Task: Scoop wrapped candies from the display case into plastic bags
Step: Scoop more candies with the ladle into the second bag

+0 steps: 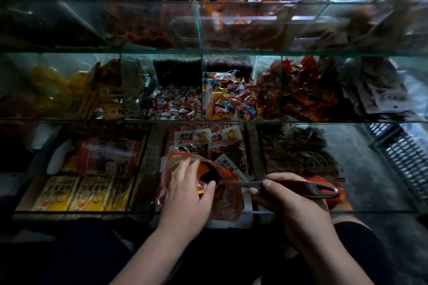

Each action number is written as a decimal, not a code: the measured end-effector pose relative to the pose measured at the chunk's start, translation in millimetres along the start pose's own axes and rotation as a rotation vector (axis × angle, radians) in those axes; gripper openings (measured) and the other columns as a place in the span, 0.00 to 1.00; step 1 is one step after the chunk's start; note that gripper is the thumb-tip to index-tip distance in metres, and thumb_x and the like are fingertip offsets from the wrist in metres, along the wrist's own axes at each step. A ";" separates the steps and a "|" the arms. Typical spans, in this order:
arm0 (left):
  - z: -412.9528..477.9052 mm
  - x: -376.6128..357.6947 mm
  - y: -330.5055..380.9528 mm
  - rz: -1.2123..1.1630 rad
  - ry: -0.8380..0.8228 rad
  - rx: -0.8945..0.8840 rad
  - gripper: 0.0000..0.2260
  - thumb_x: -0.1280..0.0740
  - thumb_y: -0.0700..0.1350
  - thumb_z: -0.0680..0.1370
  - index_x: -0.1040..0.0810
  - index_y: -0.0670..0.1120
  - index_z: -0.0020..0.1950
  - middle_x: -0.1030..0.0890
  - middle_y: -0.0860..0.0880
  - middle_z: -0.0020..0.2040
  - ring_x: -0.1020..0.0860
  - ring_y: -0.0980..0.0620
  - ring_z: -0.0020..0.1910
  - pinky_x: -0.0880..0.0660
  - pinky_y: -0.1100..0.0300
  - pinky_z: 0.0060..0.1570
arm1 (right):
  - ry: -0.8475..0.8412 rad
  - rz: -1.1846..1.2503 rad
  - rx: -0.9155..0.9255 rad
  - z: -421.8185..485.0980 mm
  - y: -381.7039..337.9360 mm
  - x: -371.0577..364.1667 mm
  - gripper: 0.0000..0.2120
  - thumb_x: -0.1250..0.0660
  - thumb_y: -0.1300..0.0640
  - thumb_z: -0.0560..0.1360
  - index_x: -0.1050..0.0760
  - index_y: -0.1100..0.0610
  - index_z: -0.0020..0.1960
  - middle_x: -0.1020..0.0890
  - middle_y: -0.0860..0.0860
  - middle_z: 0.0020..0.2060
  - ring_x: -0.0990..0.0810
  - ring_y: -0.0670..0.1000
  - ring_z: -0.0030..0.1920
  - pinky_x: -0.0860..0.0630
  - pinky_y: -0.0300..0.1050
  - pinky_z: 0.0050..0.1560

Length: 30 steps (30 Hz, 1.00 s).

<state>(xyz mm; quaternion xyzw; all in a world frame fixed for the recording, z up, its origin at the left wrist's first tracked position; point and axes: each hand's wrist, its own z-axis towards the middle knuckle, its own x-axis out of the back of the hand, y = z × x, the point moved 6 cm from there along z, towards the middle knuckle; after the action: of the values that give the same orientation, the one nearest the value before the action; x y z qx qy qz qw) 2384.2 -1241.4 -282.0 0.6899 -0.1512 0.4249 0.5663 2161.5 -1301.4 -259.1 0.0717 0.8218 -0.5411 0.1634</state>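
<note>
My right hand [284, 194] grips the long handle of a dark scoop [301, 186], whose bowl [208, 174] points left into the mouth of a reddish plastic bag [228, 203]. My left hand [187, 190] holds the bag's opening, fingers curled round the plastic at its rim. An orange wrapped candy shows at the scoop bowl. The glass display case [162, 50] rises in front. Its middle shelf holds a compartment of white-and-red wrapped candies [176, 106] and one of multicoloured wrapped candies [229, 102].
Yellow packets [76, 194] and printed snack packs [208, 139] lie in the bottom compartments. Dark dried goods [298, 148] fill the right one. Red wrappers [305, 95] sit in the middle right. A black plastic crate [403, 157] stands at the far right.
</note>
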 end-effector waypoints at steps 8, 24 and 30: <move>20.5 -6.9 6.1 0.062 0.038 -0.033 0.26 0.42 0.60 0.82 0.32 0.49 0.77 0.37 0.50 0.79 0.44 0.52 0.79 0.47 0.53 0.77 | -0.101 0.025 0.085 -31.7 -41.3 -8.2 0.12 0.21 0.69 0.61 0.16 0.59 0.43 0.15 0.68 0.42 0.13 0.67 0.46 0.16 0.48 0.45; 83.8 58.8 65.5 -0.328 0.291 -0.221 0.20 0.33 0.49 0.80 0.26 0.49 0.72 0.32 0.58 0.70 0.33 0.62 0.69 0.35 0.72 0.62 | 0.098 -0.190 0.521 53.5 -114.3 -45.2 0.03 0.29 0.57 0.77 0.17 0.50 0.47 0.13 0.54 0.46 0.13 0.56 0.52 0.17 0.50 0.53; 78.5 49.8 38.9 -0.357 0.252 -0.146 0.17 0.31 0.45 0.80 0.24 0.52 0.68 0.30 0.60 0.67 0.31 0.62 0.68 0.30 0.70 0.63 | -0.122 -1.071 0.958 59.8 -121.4 -96.0 0.05 0.30 0.60 0.78 0.20 0.53 0.53 0.18 0.44 0.47 0.19 0.41 0.49 0.22 0.35 0.52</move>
<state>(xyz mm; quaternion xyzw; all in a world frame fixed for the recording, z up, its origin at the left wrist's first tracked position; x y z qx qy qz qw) 2419.5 -1311.4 -218.7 0.6044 0.0149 0.3886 0.6954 2227.1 -1399.4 -142.4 -0.3077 0.4059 -0.8510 -0.1279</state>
